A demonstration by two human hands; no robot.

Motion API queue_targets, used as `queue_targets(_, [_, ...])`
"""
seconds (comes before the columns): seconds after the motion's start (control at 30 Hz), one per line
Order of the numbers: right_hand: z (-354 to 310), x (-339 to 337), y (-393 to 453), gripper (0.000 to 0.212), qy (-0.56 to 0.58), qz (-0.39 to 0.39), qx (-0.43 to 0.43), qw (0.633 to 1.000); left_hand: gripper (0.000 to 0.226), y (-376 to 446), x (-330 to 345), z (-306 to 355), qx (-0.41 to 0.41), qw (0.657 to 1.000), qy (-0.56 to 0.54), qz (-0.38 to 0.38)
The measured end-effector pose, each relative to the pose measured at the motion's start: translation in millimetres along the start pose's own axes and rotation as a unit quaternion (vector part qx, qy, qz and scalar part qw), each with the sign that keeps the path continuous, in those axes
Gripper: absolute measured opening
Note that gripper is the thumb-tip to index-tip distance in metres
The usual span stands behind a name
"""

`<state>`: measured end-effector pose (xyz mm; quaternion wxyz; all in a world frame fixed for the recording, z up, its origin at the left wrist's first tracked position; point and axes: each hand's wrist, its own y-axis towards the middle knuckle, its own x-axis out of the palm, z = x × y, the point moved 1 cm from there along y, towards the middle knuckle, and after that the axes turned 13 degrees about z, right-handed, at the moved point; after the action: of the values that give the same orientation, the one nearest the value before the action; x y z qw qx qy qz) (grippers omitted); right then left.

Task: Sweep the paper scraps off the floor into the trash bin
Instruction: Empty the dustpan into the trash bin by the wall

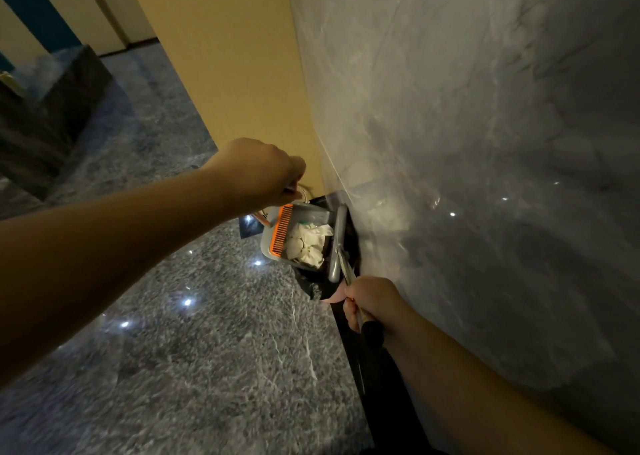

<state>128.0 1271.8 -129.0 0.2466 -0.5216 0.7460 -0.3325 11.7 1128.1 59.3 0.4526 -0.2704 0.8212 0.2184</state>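
both hands gripping: left hand [268, 168] on dustpan [294, 236], right hand [369, 304] on broom [341, 246]

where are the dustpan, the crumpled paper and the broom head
dustpan [269, 244]: head view, on its grey left wall.
crumpled paper [308, 245]: head view, middle of the white wad.
broom head [337, 239]: head view, on the grey bar.

Head cam, steep down, close above floor [194, 350]

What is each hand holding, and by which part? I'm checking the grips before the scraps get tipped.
Left hand grips the dustpan handle's top; right hand grips the broom pole near its black end.
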Motion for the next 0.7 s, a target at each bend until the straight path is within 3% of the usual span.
queue_targets(0.07, [2.5,-0.1,3.6,0.044,0.051,0.012,0.037,0.998,0.024,-1.2,2.0,-0.2,-0.005,1.000,-0.012,0.020])
queue_targets(0.17, [3.7,-0.8,-0.6,0.013,0.055,0.002,0.047,0.997,0.025,-3.1,2.8,-1.3,0.007,1.000,-0.013,0.027])
queue_targets(0.2, [3.3,-0.6,-1.8,0.011,0.044,0.001,0.038,0.998,0.026,-2.3,2.2,-3.0,-0.003,0.999,-0.017,0.027])
queue_targets(0.37, [2.7,1.6,-0.4,0.022,0.031,0.014,0.014,0.999,0.026,-2.2,1.4,-6.8,-0.010,0.999,-0.002,0.037])
queue_targets(0.6, [3.9,-1.5,-0.9,0.008,0.011,-0.017,-0.041,0.999,0.027,-4.7,4.8,-8.6,-0.021,0.999,-0.009,0.028])
queue_targets(0.7, [3.9,-1.5,-3.1,0.013,0.020,-0.029,-0.043,0.998,0.029,-6.8,5.8,-10.6,-0.044,0.998,-0.022,0.038])
